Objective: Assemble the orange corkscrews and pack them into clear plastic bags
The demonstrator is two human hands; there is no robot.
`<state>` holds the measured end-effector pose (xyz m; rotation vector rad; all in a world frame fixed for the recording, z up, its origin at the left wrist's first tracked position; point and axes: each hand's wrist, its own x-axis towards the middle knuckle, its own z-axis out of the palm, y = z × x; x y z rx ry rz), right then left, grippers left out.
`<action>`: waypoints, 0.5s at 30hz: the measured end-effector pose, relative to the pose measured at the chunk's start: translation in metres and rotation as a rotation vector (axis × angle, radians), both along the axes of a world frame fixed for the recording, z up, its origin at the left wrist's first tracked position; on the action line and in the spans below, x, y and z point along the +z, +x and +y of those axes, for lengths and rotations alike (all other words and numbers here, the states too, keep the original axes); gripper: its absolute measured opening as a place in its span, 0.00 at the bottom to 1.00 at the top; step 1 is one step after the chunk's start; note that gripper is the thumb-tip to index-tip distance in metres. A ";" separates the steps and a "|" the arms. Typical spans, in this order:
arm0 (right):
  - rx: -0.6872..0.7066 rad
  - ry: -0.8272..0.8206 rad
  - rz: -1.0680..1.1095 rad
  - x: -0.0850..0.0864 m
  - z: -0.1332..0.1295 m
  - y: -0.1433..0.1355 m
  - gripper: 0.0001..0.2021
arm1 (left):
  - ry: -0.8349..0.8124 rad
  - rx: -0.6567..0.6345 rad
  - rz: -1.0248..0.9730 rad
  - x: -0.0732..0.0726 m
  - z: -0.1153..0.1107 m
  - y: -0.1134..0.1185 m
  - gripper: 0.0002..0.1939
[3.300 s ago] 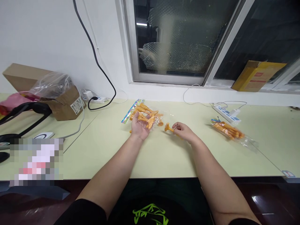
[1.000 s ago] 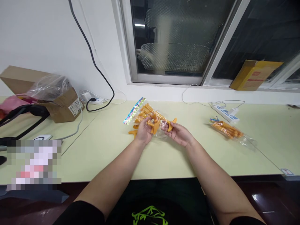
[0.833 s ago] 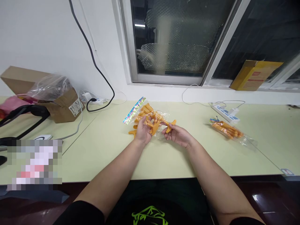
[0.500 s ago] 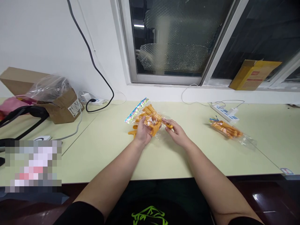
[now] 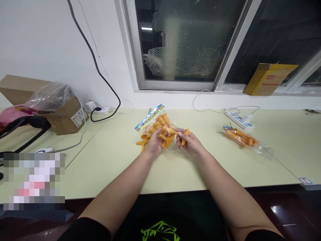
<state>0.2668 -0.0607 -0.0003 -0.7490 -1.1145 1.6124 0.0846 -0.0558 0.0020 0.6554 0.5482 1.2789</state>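
A clear plastic bag (image 5: 156,124) with a colourful header strip holds several orange plastic pieces at the middle of the table. My left hand (image 5: 154,145) is closed on the bag's near side. In my right hand (image 5: 190,142) is an orange piece with a curved handle (image 5: 185,137), gripped at the bag's right end; its other end reaches toward the bag's contents. Another orange piece (image 5: 141,143) lies just left of my left hand. A second clear bag of long orange pieces (image 5: 241,137) rests on the table to the right.
An open cardboard box (image 5: 66,117) with clear plastic and a black strap-like object (image 5: 32,122) are at the left. Power strips (image 5: 239,120) with cables lie along the wall. A yellow box (image 5: 269,79) leans at the window above the pale table (image 5: 175,180).
The curved handle in my right hand has turned more upright and moved slightly right. My right fingers have shifted around it. The view has shifted a little.
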 end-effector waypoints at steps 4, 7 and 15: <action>-0.049 -0.039 0.121 0.001 0.001 -0.004 0.22 | -0.004 -0.037 -0.013 -0.001 0.000 0.003 0.19; -0.141 0.012 0.095 -0.001 0.004 -0.004 0.19 | -0.010 -0.043 -0.020 -0.003 0.001 0.005 0.20; -0.236 0.367 -0.211 -0.012 0.009 0.000 0.17 | -0.040 -0.067 -0.052 0.000 0.000 0.007 0.18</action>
